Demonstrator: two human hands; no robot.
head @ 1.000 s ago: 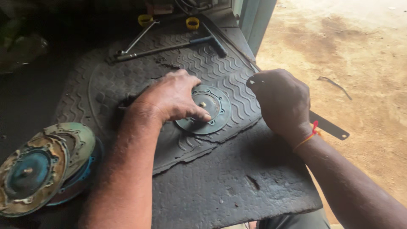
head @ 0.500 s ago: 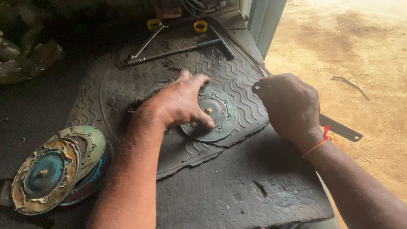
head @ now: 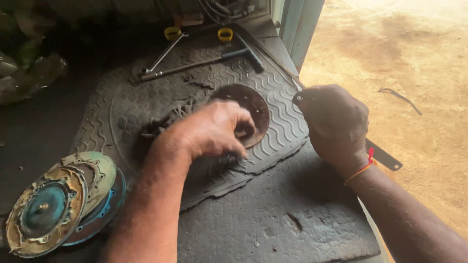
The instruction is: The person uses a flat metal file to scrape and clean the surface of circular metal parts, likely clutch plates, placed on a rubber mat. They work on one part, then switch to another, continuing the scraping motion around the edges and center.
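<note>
My left hand [head: 209, 129] grips a round metal disc [head: 249, 106] by its near edge and holds it tilted up off the ribbed rubber mat [head: 126, 102]. The disc's rusty brown underside, with small holes near the rim, faces me. My right hand [head: 335, 121] stays to the right of the disc, closed around a thin flat metal strip [head: 386, 157]. One end of the strip pokes out above the knuckles and the other runs out past the wrist. A red and orange thread circles that wrist.
A stack of corroded green-blue discs [head: 53, 204] lies at the lower left. A T-handle wrench [head: 204, 61], a slimmer wrench [head: 163, 52] and two yellow rings [head: 171, 33] sit at the mat's far edge. A dark rough slab [head: 273, 214] lies in front; sandy ground [head: 419, 73] is to the right.
My left hand has tipped the disc up from lying flat, so its rusty underside now shows instead of the grey top with the centre stud. My right hand has barely moved.
</note>
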